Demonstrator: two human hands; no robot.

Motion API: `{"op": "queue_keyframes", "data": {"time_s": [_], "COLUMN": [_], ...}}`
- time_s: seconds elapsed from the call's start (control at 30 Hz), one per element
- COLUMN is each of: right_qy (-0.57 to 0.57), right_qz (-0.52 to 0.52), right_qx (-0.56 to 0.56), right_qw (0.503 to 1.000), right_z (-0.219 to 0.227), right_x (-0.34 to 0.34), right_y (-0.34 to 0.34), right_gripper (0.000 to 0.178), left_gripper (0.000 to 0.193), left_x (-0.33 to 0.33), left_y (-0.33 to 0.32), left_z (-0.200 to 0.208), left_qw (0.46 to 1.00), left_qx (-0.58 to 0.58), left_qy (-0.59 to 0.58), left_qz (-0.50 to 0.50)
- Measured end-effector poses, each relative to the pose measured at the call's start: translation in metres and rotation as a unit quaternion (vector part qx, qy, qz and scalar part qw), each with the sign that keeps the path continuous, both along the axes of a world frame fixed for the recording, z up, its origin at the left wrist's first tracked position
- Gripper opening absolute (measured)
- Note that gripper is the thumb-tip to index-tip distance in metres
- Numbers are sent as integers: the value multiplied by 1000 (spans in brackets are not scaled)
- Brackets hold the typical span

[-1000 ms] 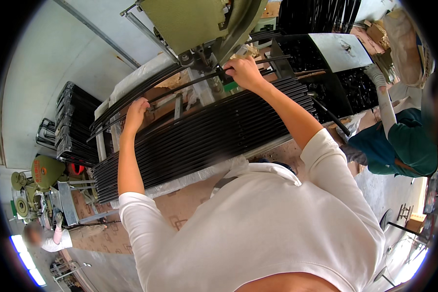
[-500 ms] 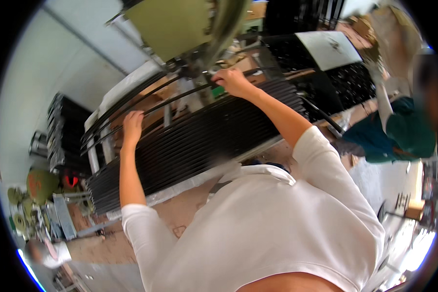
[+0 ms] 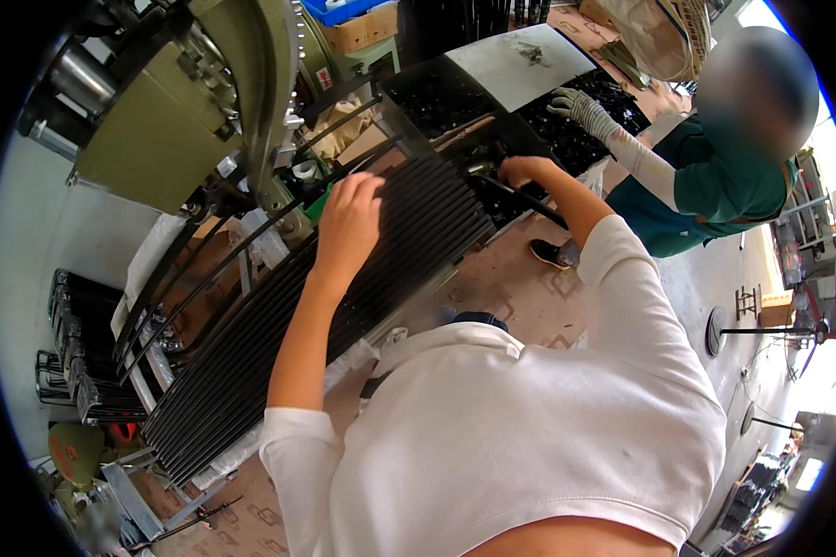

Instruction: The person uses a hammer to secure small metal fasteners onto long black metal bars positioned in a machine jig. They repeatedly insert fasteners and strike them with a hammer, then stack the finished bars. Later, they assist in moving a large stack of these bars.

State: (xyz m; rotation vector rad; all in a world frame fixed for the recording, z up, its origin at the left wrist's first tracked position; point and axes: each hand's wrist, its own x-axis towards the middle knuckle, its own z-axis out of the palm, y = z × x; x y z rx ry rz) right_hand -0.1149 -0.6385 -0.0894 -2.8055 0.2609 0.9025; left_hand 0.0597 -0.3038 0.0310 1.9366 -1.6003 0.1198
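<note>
Many long black metal tubes (image 3: 344, 316) lie side by side on the stand in front of me, running diagonally. Over their far edge is my left hand (image 3: 348, 223), fingers loosely bent and apart, with nothing visible in it. My right hand (image 3: 527, 171) reaches beyond the tubes' right end, to the near side of a dark tray (image 3: 506, 139). Its fingers are curled together, and whatever they hold is hidden. Just below that hand runs a black bar (image 3: 529, 200) with a shiny end. Separate black rods (image 3: 251, 237) lie behind the bundle, toward the machine.
A green machine (image 3: 172, 139) rises at the far left. At right, a co-worker in green has a gloved hand (image 3: 581, 111) over black small parts (image 3: 613, 107), beside a pale board (image 3: 515, 65). A cardboard box (image 3: 362, 28) and stacked black frames (image 3: 79, 343) stand around.
My right hand has left the rods near the machine and moved right to the dark tray. My left hand has let go of the rods and moved right. My view has turned right.
</note>
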Motion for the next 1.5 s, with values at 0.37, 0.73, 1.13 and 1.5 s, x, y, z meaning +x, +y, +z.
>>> {"op": "queue_keyframes", "data": {"time_s": [0.37, 0.73, 1.13, 1.5], "right_qy": [-124, -373, -525, -509], "right_qz": [-125, -273, -294, -79], "right_qx": [62, 467, 413, 367], "right_qw": [982, 754, 684, 774], "right_z": [-25, 110, 126, 106], "right_x": [-30, 1, 56, 69], "right_y": [1, 23, 98, 87], "right_gripper": [21, 23, 17, 25], "left_gripper": [38, 26, 29, 28], "left_x": [-7, -10, -42, 7], "left_y": [-92, -113, -121, -105], "left_z": [-40, -33, -12, 1], "left_qw": [989, 989, 889, 781], "left_qx": [-28, -54, -147, 38], "left_qy": [13, 65, 432, 624], "left_qz": [146, 122, 39, -8]}}
